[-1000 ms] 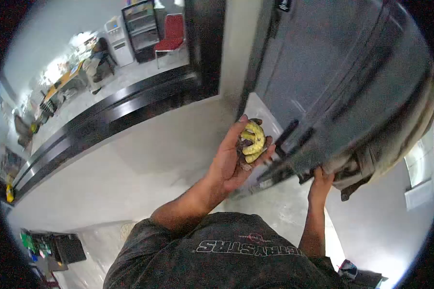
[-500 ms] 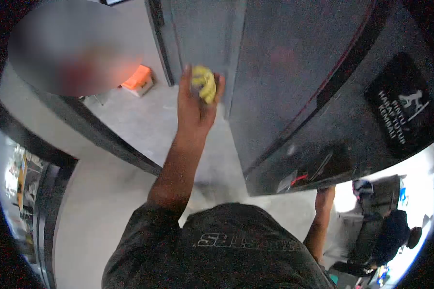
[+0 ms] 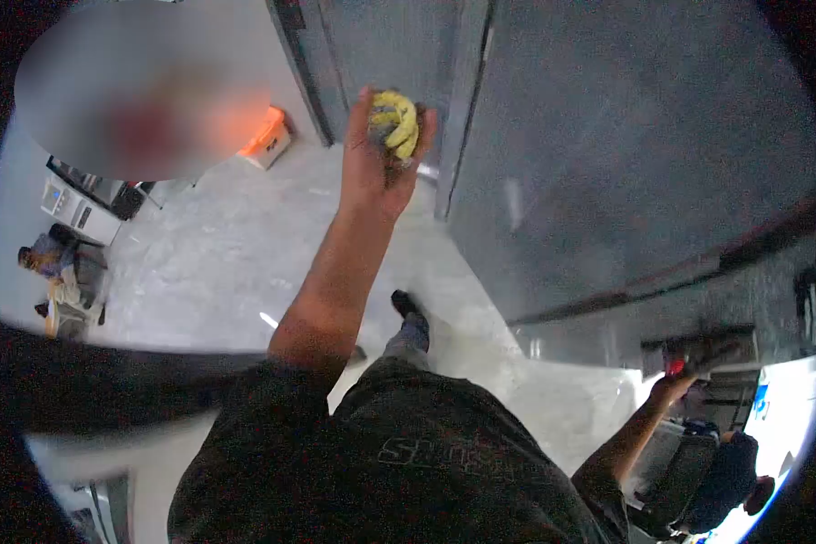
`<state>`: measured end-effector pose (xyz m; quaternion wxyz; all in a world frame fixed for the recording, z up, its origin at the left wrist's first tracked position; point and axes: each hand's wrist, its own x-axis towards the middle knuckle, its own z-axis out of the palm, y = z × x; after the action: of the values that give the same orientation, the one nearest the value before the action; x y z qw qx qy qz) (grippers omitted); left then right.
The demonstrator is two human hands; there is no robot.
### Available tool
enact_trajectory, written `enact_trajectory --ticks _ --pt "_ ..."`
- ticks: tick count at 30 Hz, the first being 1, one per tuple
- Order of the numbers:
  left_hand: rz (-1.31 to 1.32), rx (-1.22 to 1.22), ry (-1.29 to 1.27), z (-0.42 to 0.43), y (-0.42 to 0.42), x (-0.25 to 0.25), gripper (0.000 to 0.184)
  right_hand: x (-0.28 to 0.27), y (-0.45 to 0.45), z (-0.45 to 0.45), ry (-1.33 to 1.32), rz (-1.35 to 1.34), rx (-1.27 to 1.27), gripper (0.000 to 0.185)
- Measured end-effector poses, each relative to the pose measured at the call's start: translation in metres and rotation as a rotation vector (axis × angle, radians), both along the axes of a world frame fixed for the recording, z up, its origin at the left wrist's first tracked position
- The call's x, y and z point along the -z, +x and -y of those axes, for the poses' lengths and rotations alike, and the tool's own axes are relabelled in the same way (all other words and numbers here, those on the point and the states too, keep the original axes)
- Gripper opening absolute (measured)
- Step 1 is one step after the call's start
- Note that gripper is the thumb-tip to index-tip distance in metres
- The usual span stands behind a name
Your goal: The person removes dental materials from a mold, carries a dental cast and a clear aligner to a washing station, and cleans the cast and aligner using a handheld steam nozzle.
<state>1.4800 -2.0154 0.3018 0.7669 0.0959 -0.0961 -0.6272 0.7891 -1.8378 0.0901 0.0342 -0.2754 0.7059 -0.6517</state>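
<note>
My left hand (image 3: 381, 172) is raised in front of me, its fingers closed around a crumpled yellow-and-grey bundle (image 3: 397, 125). The bundle looks soft, like cloth or gloves, but its exact kind is unclear. My right hand (image 3: 671, 388) reaches out low on the right, at the edge of a large grey door (image 3: 626, 163). Beside that hand is a dark fitting with a small red light (image 3: 675, 366). Blur smears the fingers there, so their grip on the door cannot be made out.
An orange-lidded box (image 3: 267, 140) stands by the far wall. On the left, a person (image 3: 59, 263) sits near a white machine (image 3: 82, 210). Another person in dark clothing (image 3: 725, 480) is at the lower right. A dark frame edge (image 3: 136, 385) crosses the left side; pale floor (image 3: 218, 245) lies ahead.
I have moved forward through the doorway, and more of the room shows on the left. The door has shifted in view, its sign gone from sight. My right hand has moved right; the bundle stays in my left.
</note>
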Motion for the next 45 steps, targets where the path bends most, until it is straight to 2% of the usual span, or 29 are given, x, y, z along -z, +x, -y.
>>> enact_trajectory --ticks 1,3,5,6,9,11,15,17,20,21,22,25,27,28,29,30,31,32,33,34,35,37,38,41,42,43,45 --pt "-0.007 0.015 0.008 0.027 0.016 0.006 0.034 -0.008 0.009 0.007 -0.139 0.158 0.092 0.039" --pt "-0.04 0.021 0.026 0.074 0.036 0.009 0.035 0.023 -0.034 -0.037 0.278 -0.217 0.129 0.058" --pt "-0.08 -0.005 0.051 0.112 0.062 0.007 0.037 0.026 0.005 -0.057 -0.048 -0.168 0.125 0.052" --pt "-0.12 0.007 0.069 0.126 0.079 0.003 0.036 0.037 0.032 -0.061 -0.062 -0.088 0.148 0.051" --pt "-0.072 -0.059 0.046 0.133 0.133 -0.016 0.032 0.111 0.126 -0.045 0.431 0.345 0.076 0.046" --pt "-0.092 -0.1 0.004 0.141 0.175 -0.016 0.032 0.151 0.193 -0.01 0.799 0.516 -0.194 0.043" --pt "-0.062 -0.3 0.051 0.14 0.26 -0.026 0.032 0.181 0.31 0.115 1.174 0.521 -0.752 0.038" --pt "-0.027 -0.447 0.054 0.127 0.307 -0.033 0.032 0.186 0.359 0.189 1.25 0.456 -0.926 0.036" --pt "-0.107 -0.59 -0.009 0.096 0.388 -0.038 0.033 0.194 0.426 0.304 1.346 0.333 -1.133 0.033" --pt "-0.114 -0.66 -0.019 0.09 0.397 -0.023 0.033 0.211 0.44 0.347 1.381 0.284 -1.21 0.032" --pt "-0.131 -0.727 -0.003 0.072 0.422 -0.029 0.035 0.227 0.457 0.392 1.39 0.273 -1.284 0.031" --pt "-0.013 -1.017 -0.006 0.016 0.487 -0.03 0.036 0.258 0.534 0.574 1.298 0.533 -1.617 0.03" --pt "-0.02 -1.175 0.064 -0.039 0.511 -0.033 0.037 0.198 0.688 0.643 1.404 -0.377 -1.589 0.026" --pt "0.03 -1.284 0.134 0.046 0.48 -0.027 0.036 0.217 0.743 0.77 1.372 -0.651 -1.794 0.024" --pt "0.002 -1.343 0.098 -0.062 0.511 -0.02 0.036 0.185 0.828 0.753 1.222 -0.991 -1.875 0.023" --pt "-0.02 -1.438 0.103 -0.089 0.521 -0.013 0.036 0.189 0.914 0.798 0.591 -1.687 -1.98 0.022" --pt "-0.048 -1.536 0.11 -0.113 0.532 -0.008 0.037 0.193 1.005 0.826 -0.229 -2.233 -1.889 0.02" --pt "-0.074 -1.626 0.119 -0.138 0.543 -0.001 0.037 0.168 1.102 0.808 0.146 -1.731 -2.114 0.015" --pt "-0.1 -1.704 0.129 -0.16 0.554 0.007 0.037 0.148 1.206 0.777 0.522 -1.202 -2.205 0.012" --pt "-0.131 -1.771 0.122 -0.18 0.566 0.017 0.036 0.155 1.296 0.752 0.832 -0.488 -2.19 0.008" --pt "-0.116 -1.839 0.162 -0.085 0.539 -0.011 0.036 0.096 1.318 0.752 0.898 -0.558 -2.162 0.009" --pt "-0.175 -1.906 0.161 -0.134 0.584 0.012 0.036 0.086 1.438 0.654 0.776 -0.472 -2.475 0.027" --pt "-0.213 -1.931 0.181 -0.165 0.605 0.015 0.036 0.07 1.471 0.587 0.787 -0.48 -2.574 0.029" --pt "-0.26 -1.987 0.184 -0.236 0.661 0.023 0.035 0.071 1.509 0.407 0.884 -0.477 -2.771 0.031" --pt "-0.206 -1.943 0.066 -0.266 0.668 0.028 0.035 0.049 1.508 0.363 0.767 -0.696 -2.831 0.031" --pt "-0.172 -1.948 0.078 -0.291 0.665 0.032 0.035 0.095 1.5 0.327 0.765 -0.786 -2.946 0.034" --pt "-0.188 -1.945 0.121 -0.321 0.663 0.04 0.034 0.14 1.452 0.293 0.864 -1.104 -2.832 0.034"
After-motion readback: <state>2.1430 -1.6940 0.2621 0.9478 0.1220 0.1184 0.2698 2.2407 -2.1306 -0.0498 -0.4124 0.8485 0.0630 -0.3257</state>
